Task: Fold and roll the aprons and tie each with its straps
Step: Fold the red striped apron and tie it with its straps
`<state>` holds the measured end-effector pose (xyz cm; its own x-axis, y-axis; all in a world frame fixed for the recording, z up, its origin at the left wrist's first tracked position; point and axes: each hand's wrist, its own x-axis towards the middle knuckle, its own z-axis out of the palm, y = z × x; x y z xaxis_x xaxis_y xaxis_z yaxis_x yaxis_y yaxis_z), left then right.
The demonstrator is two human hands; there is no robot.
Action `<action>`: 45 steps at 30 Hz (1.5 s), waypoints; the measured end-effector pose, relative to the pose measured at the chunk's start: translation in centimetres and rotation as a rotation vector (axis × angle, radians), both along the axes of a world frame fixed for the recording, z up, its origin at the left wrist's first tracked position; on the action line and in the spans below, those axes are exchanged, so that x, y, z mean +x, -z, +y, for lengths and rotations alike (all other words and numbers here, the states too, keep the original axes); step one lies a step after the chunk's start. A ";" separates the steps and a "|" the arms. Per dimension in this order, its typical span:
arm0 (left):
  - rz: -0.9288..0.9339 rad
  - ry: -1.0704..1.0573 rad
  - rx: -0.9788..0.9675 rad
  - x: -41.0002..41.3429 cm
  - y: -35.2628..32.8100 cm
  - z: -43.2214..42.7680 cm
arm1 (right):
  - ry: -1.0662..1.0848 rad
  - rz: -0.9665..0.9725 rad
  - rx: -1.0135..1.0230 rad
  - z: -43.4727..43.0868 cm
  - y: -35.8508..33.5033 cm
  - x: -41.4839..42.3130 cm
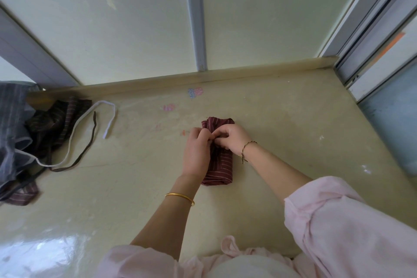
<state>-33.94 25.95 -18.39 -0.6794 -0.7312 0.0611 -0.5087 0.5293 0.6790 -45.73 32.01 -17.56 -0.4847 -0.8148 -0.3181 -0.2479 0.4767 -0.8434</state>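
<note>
Maroon striped rolled apron (220,166) lying on the beige counter (293,131). Left hand (196,151) and right hand (230,137) meet over its middle, fingers curled, pinching it. Loose aprons (45,128) are heaped well left of it

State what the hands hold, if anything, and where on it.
Both the left hand and right hand grip the rolled maroon apron around its middle.

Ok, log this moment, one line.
phase: tying roll | left hand: grips rolled maroon apron mid-length | right hand: grips same roll | other aprons: heaped left
</note>
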 end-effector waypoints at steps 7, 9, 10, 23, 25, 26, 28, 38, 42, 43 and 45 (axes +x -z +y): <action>0.099 -0.005 0.012 0.2 0.2 -0.5 | -0.020 -0.029 0.073 0.2 -0.4 -0.3; 0.129 0.010 0.052 0.3 0.0 -0.8 | -0.017 -0.014 0.096 0.1 -0.6 -0.3; 0.130 0.007 0.078 0.4 -0.1 -0.9 | -0.018 0.010 0.107 0.1 -0.7 -0.3; -0.095 -0.129 0.560 1.8 -0.9 -2.7 | 0.167 0.196 0.045 2.0 -0.6 -0.2; -0.119 -0.116 0.639 1.5 -1.4 -3.0 | 0.265 0.077 0.112 3.1 -0.2 -0.9; -0.132 -0.091 0.668 1.2 -1.8 -2.9 | 0.268 -0.008 0.151 3.3 -0.1 -1.0; -0.163 -0.038 0.674 0.4 -2.2 -2.5 | 0.245 -0.150 0.169 3.2 0.2 -0.7; 0.317 -0.049 0.751 -2.1 -9.5 -3.2 | 0.138 -0.676 -0.260 2.8 -6.8 -1.4; 0.442 0.024 0.834 -2.6 -14.1 -4.2 | -0.009 0.019 -0.334 2.3 -12.4 -2.7; 0.466 0.044 0.883 -2.7 -15.1 -4.5 | -0.045 0.113 -0.357 2.3 -13.7 -3.1; 0.506 0.103 0.952 -2.9 -17.4 -4.8 | -0.104 0.200 -0.404 2.3 -16.3 -3.8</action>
